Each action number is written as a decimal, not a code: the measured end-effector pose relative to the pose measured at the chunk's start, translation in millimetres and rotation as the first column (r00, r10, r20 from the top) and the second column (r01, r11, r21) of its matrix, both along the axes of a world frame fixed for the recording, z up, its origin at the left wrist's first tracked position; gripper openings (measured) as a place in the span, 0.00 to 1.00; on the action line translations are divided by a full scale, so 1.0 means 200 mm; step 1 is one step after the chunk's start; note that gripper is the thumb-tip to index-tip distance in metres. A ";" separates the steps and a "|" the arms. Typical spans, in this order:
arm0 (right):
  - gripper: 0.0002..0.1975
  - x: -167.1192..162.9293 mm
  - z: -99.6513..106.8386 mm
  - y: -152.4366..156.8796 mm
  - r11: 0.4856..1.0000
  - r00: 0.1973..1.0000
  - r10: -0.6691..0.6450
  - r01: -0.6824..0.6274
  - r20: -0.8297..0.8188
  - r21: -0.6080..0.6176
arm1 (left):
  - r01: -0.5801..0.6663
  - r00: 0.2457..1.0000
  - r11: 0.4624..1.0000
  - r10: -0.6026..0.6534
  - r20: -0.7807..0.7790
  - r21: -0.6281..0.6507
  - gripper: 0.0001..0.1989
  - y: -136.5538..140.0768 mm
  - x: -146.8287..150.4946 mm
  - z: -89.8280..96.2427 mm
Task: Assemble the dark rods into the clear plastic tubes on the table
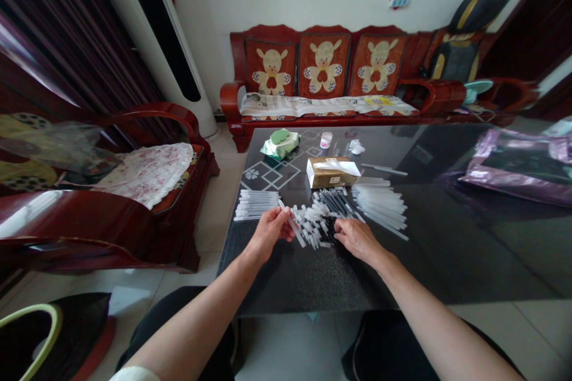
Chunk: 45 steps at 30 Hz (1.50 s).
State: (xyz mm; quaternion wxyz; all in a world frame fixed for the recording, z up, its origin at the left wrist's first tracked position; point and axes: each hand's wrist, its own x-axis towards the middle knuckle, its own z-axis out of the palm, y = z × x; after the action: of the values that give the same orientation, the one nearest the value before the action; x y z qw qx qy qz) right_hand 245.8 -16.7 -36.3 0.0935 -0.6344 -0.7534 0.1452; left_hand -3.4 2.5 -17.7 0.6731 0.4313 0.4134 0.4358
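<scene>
My left hand (pixel 270 231) is closed round a whitish translucent pen barrel (pixel 297 231), which slants down to the right. My right hand (pixel 356 238) has its fingers pressed together at a pile of small black pen parts (pixel 329 227); whatever they pinch is hidden. Between the hands lies a heap of short translucent pen caps (pixel 309 220). Behind it sits a bunch of dark thin refills (pixel 333 199). Several white pens (pixel 256 205) lie side by side left of my left hand. Beyond my right hand, long translucent barrels (pixel 379 205) are fanned out.
A tissue box (pixel 328 177) stands behind the refills on the dark glossy table (pixel 429 262). Farther back are a green wipes pack (pixel 280 144), a small white cup (pixel 326 140) and crumpled tissue (pixel 356 146). A purple-edged plastic package (pixel 518 181) lies at the right.
</scene>
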 end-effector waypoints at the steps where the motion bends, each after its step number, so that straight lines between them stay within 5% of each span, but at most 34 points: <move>1: 0.03 0.00 0.01 0.00 1.000 0.999 -0.005 0.005 -0.047 0.000 | 0.002 1.000 1.000 -0.002 0.015 -0.006 0.19 0.00 0.00 0.00; 4: 0.06 -0.01 0.05 -0.02 0.994 0.920 -0.092 0.061 -0.380 -0.093 | 0.010 0.997 1.000 -0.008 0.076 -0.027 0.19 0.01 -0.01 -0.01; 7: 0.09 -0.05 0.10 -0.06 0.961 0.599 -0.238 0.028 -0.764 -0.277 | 0.013 0.992 0.999 -0.008 0.129 -0.041 0.18 0.02 -0.01 -0.01; 9: 0.11 -0.09 0.13 -0.10 0.942 0.387 -0.289 -0.051 -0.876 -0.333 | 0.002 0.989 0.999 0.006 0.148 -0.053 0.17 0.02 0.00 -0.01; 11: 0.13 -0.14 0.15 -0.12 0.927 0.259 -0.327 -0.098 -0.909 -0.362 | -0.008 0.987 0.998 0.019 0.161 -0.065 0.17 0.02 0.01 -0.01; 21: 0.15 -0.25 0.12 -0.12 0.920 0.133 -0.377 -0.056 -0.916 -0.387 | -0.047 0.980 0.998 0.056 0.190 -0.051 0.17 0.02 0.00 -0.02; 26: 0.14 -0.24 0.11 -0.09 0.930 0.189 -0.360 -0.010 -0.914 -0.368 | -0.085 0.983 0.996 0.090 0.159 -0.039 0.19 0.02 0.01 0.00; 29: 0.11 -0.12 0.09 -0.04 0.956 0.452 -0.292 0.112 -0.843 -0.271 | -0.070 0.990 0.997 0.072 0.119 -0.020 0.19 0.01 0.02 -0.01; 31: 0.08 0.01 0.07 0.01 0.964 0.698 -0.258 0.234 -0.668 -0.128 | -0.054 0.994 0.998 0.055 0.098 -0.010 0.19 0.01 0.02 -0.01; 33: 0.07 0.14 0.04 0.04 0.956 0.843 -0.281 0.290 -0.458 -0.051 | -0.046 0.995 0.999 0.046 0.094 -0.005 0.20 0.01 0.02 -0.01; 37: 0.07 0.31 -0.04 0.04 0.927 0.876 -0.371 0.332 -0.309 -0.173 | -0.041 0.994 0.999 0.042 0.097 -0.007 0.20 0.01 0.02 -0.01; 41: 0.07 0.30 -0.10 0.02 0.891 0.827 -0.436 0.341 -0.356 -0.300 | -0.022 0.997 1.000 0.022 0.072 -0.005 0.19 0.01 0.02 -0.03; 45: 0.07 0.26 -0.09 0.02 0.910 0.838 -0.406 0.335 -0.365 -0.244 | -0.007 0.998 1.000 0.006 0.056 0.005 0.19 0.01 0.02 -0.04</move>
State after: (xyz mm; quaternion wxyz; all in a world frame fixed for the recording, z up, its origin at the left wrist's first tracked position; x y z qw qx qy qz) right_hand 298.0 -13.0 -54.1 0.2204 -0.7295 -0.5645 0.3171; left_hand -0.1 5.2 -25.9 0.6818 0.4196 0.3947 0.4509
